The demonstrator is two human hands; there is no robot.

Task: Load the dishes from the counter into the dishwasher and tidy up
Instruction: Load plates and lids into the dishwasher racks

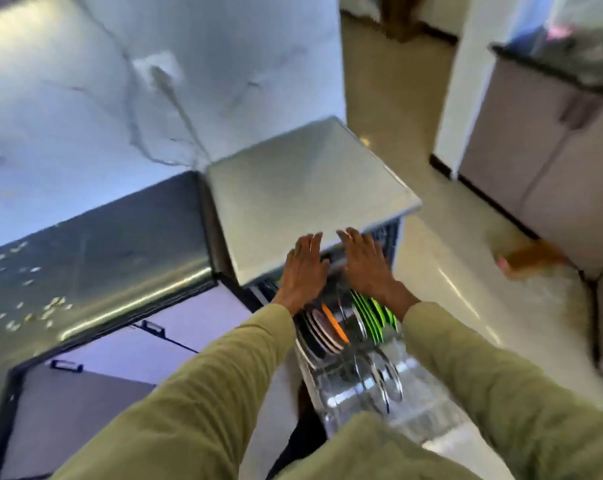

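Note:
The dishwasher (303,188) stands beside the dark counter (95,251), its grey top bare. A rack (358,368) is pulled out below the front edge; it holds white and dark plates with an orange one (333,325), green plates (372,315) and glassware lower down. My left hand (305,268) and my right hand (364,263) reach forward side by side over the rack, fingers straight, at the dishwasher's front edge. Neither hand holds anything. The view is blurred.
Pale crumbs lie scattered on the counter's left part (26,306). Cabinet doors with dark handles (151,329) sit under the counter. A second cabinet unit (549,174) stands at the right across a glossy floor (438,244), with an orange blurred thing (532,259) at its base.

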